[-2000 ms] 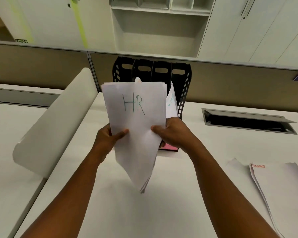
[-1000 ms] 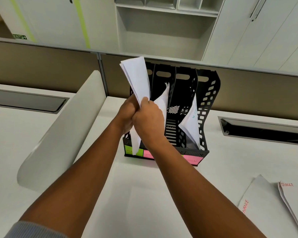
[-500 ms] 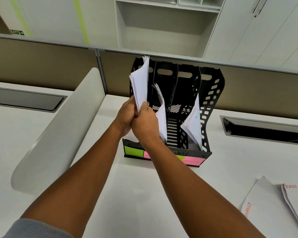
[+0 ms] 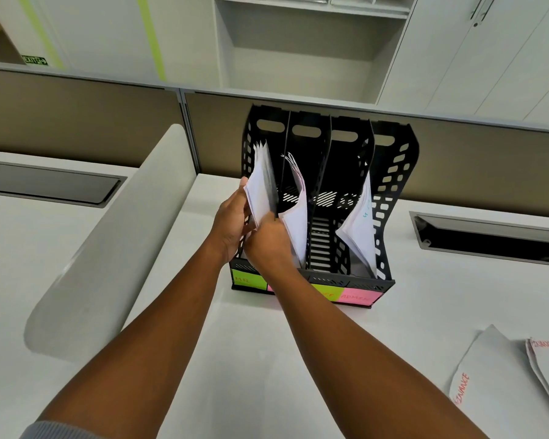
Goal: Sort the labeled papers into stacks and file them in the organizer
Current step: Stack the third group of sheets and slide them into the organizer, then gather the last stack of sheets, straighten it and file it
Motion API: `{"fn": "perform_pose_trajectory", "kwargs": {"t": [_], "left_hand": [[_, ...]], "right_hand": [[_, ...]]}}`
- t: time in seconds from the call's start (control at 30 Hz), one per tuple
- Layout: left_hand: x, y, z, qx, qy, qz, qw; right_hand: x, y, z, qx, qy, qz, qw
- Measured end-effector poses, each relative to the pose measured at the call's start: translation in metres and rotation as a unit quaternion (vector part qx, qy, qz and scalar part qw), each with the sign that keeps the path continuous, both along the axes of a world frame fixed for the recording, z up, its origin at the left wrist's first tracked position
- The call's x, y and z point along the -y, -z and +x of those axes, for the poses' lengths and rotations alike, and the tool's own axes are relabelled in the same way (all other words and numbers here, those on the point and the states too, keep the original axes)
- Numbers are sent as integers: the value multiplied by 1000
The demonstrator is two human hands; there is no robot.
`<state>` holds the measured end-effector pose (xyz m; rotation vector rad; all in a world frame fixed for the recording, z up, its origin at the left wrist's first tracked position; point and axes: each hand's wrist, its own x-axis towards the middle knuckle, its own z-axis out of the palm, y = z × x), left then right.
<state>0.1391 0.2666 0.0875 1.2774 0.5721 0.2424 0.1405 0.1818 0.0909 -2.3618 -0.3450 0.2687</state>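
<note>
- Both hands, left (image 4: pixel 232 224) and right (image 4: pixel 268 240), grip a paper stack (image 4: pixel 260 188) standing in the leftmost slot of a black organizer (image 4: pixel 393 172) on the white surface (image 4: pixel 235 359).
- Filed papers (image 4: pixel 298 213) fill the second slot; more (image 4: pixel 360 229) lean in the fourth.
- Green note (image 4: pixel 246 279) reads "HR".
- Loose sheets (image 4: pixel 488 375), red lettering, lie right.

organizer (image 4: pixel 393 172): black perforated plastic, slight sheen | papers (image 4: pixel 260 188): white matt paper | desk (image 4: pixel 235 359): smooth matt white
</note>
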Motion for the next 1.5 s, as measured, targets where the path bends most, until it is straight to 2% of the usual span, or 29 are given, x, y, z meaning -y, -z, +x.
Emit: {"fn": "perform_pose_trajectory", "kwargs": {"t": [0.2, 0.3, 0.5, 0.67, 0.83, 0.93, 1.13, 1.27, 1.4, 1.5], "left_hand": [[8, 7, -10, -22, -25, 4, 999], [9, 12, -14, -40, -77, 17, 996], [17, 29, -32, -46, -169, 26, 984], [30, 39, -46, -53, -284, 14, 957], [57, 50, -69, -89, -306, 23, 948], [79, 65, -83, -125, -278, 34, 952], [146, 92, -98, -192, -147, 40, 969], [200, 100, -93, -212, -52, 39, 975], [248, 101, -81, -234, 70, 50, 968], [286, 102, -74, -252, 163, 62, 952]], "right_hand": [[5, 1, -12, -34, 34, 32, 998], [6, 2, -21, -46, 33, 55, 997], [26, 3, -35, -60, 13, 30, 998], [57, 15, -40, -3, -5, 19, 1000], [97, 39, -37, 91, -4, 74, 993], [127, 55, -39, 107, -10, 91, 990], [191, 81, -44, 74, -24, 0, 997], [239, 93, -47, 47, -2, -26, 999], [282, 99, -45, 51, 36, -41, 997], [317, 103, -41, 80, 106, -33, 991]]}}
